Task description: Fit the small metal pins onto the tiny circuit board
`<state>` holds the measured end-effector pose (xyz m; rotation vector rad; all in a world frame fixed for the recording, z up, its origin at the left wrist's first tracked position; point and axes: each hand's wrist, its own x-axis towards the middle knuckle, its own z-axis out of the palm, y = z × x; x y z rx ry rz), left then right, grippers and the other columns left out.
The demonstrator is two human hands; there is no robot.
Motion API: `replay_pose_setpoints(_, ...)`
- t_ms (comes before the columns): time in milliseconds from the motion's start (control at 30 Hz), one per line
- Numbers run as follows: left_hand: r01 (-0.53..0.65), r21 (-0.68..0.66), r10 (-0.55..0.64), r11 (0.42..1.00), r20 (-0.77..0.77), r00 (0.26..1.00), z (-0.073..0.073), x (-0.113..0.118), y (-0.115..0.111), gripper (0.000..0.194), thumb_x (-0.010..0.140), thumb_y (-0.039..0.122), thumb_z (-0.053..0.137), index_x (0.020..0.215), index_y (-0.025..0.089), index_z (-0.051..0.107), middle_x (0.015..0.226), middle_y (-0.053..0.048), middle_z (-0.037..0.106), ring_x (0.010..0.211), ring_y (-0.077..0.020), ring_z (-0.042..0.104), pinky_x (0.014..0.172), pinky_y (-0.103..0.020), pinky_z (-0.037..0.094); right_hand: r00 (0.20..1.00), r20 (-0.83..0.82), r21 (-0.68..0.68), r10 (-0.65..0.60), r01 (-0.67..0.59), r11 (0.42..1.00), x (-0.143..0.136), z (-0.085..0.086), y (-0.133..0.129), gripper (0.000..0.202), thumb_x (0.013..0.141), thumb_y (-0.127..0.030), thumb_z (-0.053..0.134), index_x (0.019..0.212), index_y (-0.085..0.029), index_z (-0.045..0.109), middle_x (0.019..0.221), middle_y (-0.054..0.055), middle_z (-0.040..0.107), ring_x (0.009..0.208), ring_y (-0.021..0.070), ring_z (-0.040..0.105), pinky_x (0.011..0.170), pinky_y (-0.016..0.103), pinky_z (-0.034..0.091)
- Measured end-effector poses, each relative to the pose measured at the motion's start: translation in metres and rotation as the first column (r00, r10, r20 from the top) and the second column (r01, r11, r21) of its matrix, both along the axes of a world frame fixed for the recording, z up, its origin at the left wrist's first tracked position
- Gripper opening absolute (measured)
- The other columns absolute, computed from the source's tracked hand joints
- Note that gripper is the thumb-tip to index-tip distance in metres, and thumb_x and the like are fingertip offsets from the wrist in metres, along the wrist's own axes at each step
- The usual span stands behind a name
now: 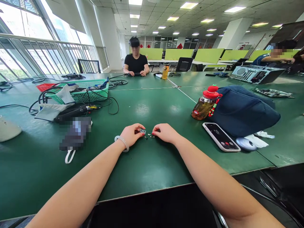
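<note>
Over the green table (142, 171), my left hand (130, 133) wears a pale bangle (125, 144). Its thumb and fingers pinch a small silvery-grey rectangular part (142, 131) whose kind is too small to tell. Just right of it, my right hand (164, 132) is closed, thumb and fingertips together, low at the tabletop. Whatever sits between those fingertips is too small to make out. A few tiny light and dark pieces (149, 135) lie on the table between the two hands, near the right fingertips.
Left are a green basket (102, 92) with cables and gloves, and a dark pouch (77, 134). Right stand a red-lidded bottle (201, 107), navy bag (247, 109), phone (220, 137) and round grey object (246, 144). A person (136, 61) sits opposite; a computer case (256, 74) lies far right.
</note>
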<state>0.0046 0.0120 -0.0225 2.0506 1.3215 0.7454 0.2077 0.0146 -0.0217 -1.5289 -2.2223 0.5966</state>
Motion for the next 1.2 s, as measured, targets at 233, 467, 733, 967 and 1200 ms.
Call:
replay_pose_setpoints(233, -0.053, 0.005, 0.053, 0.999, -0.061, 0.997, -0.003, -0.001, 0.004, 0.023, 0.064, 0.029, 0.066, 0.085, 0.021, 0.064, 0.079, -0.001, 0.066, 0.073, -0.0157, 0.060, 0.072, -0.028, 0.048, 0.990, 0.143, 0.177, 0.021, -0.047, 0.983, -0.018, -0.007, -0.004, 0.010, 0.078, -0.023, 0.058, 0.069, -0.020, 0.063, 0.076, 0.002, 0.060, 0.067, 0.0133, 0.052, 0.056, 0.024, 0.032)
replay_pose_setpoints(467, -0.040, -0.025, 0.039, 0.999, -0.038, 0.999, -0.002, 0.000, 0.001, 0.027, 0.060, 0.033, 0.070, 0.082, 0.020, 0.062, 0.075, -0.001, 0.065, 0.071, -0.0162, 0.060, 0.069, -0.029, 0.047, 0.996, -0.019, 0.245, 0.087, -0.079, 0.966, -0.019, -0.004, -0.006, 0.009, 0.080, -0.017, 0.053, 0.076, -0.019, 0.061, 0.076, 0.001, 0.057, 0.070, 0.0111, 0.050, 0.062, 0.022, 0.035)
replay_pose_setpoints(733, 0.056, -0.039, -0.055, 0.998, 0.021, 0.998, 0.004, 0.003, -0.004, 0.028, 0.059, 0.036, 0.071, 0.078, 0.018, 0.061, 0.078, -0.001, 0.065, 0.075, -0.0161, 0.059, 0.074, -0.029, 0.047, 0.975, -0.049, 0.342, 0.216, -0.187, 0.921, -0.021, 0.000, -0.012, 0.011, 0.082, -0.018, 0.052, 0.081, -0.019, 0.063, 0.084, 0.001, 0.057, 0.073, 0.0098, 0.051, 0.065, 0.021, 0.037)
replay_pose_setpoints(967, 0.031, 0.039, -0.029, 0.999, -0.066, 0.997, 0.011, 0.004, -0.008, 0.026, 0.060, 0.036, 0.071, 0.077, 0.020, 0.061, 0.078, 0.001, 0.065, 0.078, -0.0163, 0.059, 0.075, -0.029, 0.045, 0.973, 0.059, 0.397, 0.224, -0.229, 0.889, -0.018, 0.005, -0.016, 0.015, 0.085, -0.018, 0.048, 0.082, -0.019, 0.063, 0.087, 0.001, 0.058, 0.069, 0.0093, 0.051, 0.062, 0.021, 0.034)
replay_pose_setpoints(1200, 0.059, 0.115, -0.046, 0.992, -0.108, 0.993, 0.013, 0.001, -0.008, 0.025, 0.061, 0.037, 0.070, 0.078, 0.020, 0.062, 0.082, 0.001, 0.066, 0.080, -0.0169, 0.059, 0.076, -0.030, 0.044, 0.985, -0.137, 0.234, 0.101, -0.067, 0.970, -0.022, 0.002, -0.014, 0.010, 0.076, -0.028, 0.060, 0.081, -0.019, 0.059, 0.079, -0.001, 0.059, 0.065, 0.0088, 0.048, 0.059, 0.020, 0.033)
